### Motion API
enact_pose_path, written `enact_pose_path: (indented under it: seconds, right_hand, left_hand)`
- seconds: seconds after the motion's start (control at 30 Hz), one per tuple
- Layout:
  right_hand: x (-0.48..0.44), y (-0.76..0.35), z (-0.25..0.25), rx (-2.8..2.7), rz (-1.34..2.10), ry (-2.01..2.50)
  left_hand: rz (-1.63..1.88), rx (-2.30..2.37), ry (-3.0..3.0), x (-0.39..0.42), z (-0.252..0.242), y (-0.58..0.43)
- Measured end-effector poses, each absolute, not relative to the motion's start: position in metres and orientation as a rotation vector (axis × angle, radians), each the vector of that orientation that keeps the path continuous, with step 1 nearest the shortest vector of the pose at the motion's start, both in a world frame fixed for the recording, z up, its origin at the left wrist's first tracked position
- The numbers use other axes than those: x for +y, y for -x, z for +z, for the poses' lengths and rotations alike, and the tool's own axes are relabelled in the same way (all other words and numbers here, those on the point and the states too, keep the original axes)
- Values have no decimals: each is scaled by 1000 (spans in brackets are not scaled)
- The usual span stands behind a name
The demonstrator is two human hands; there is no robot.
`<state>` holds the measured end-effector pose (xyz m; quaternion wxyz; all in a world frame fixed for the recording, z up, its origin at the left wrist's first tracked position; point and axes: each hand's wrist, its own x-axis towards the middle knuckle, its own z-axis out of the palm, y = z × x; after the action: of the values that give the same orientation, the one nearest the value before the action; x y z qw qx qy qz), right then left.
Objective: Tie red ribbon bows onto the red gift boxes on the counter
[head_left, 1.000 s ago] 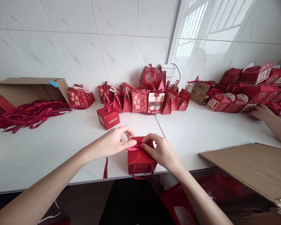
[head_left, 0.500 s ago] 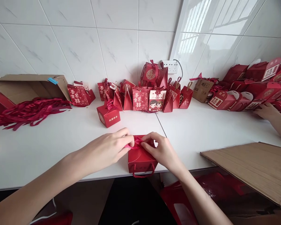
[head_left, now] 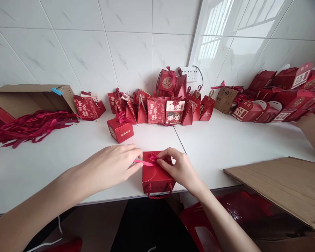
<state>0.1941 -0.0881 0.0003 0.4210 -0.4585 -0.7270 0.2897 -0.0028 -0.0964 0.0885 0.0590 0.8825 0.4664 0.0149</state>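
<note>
A red gift box [head_left: 157, 178] with a twisted rope handle sits at the table's front edge, in front of me. Pink-red ribbon [head_left: 146, 163] is looped on its lid. My left hand [head_left: 120, 162], just left of the box, pinches a tail of this ribbon and holds it taut. My right hand [head_left: 180, 168] rests over the lid's right side, thumb and fingers closed on the ribbon at the loop. Fingers partly cover the knot. Beyond the box stands a smaller red box [head_left: 120, 129] with a ribbon bow on top.
A heap of red ribbons [head_left: 39, 126] lies at left by an open cardboard box [head_left: 34, 92]. Red gift boxes [head_left: 156, 112] line the wall below a power strip [head_left: 189, 74]. At right are stacked boxes [head_left: 291, 101], another person's hand [head_left: 311, 122] and a cardboard flap [head_left: 278, 185].
My left hand has moved slightly left, drawing the ribbon tail out straight from the loop. My right hand stays at the lid. The other person's hand has shifted right.
</note>
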Motion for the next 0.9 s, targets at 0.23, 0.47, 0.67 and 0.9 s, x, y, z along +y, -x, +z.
enact_pose_path:
  seconds: [0.23, 0.47, 0.67, 0.9]
  right_hand:
    - [-89, -195, 1, -1810, 742, 1148]
    - [-89, -195, 0, -1831, 736, 1138]
    - [-89, -196, 0, -1851, 694, 1116]
    - [-89, -196, -2, -1854, 634, 1138]
  left_hand:
    - [3, 1517, -2670, -96, 83, 2]
    - [130, 1329, -2710, -88, 84, -1]
    - [-4, 1158, -2676, -72, 104, -22]
    - [-109, 839, -2742, -47, 112, -34]
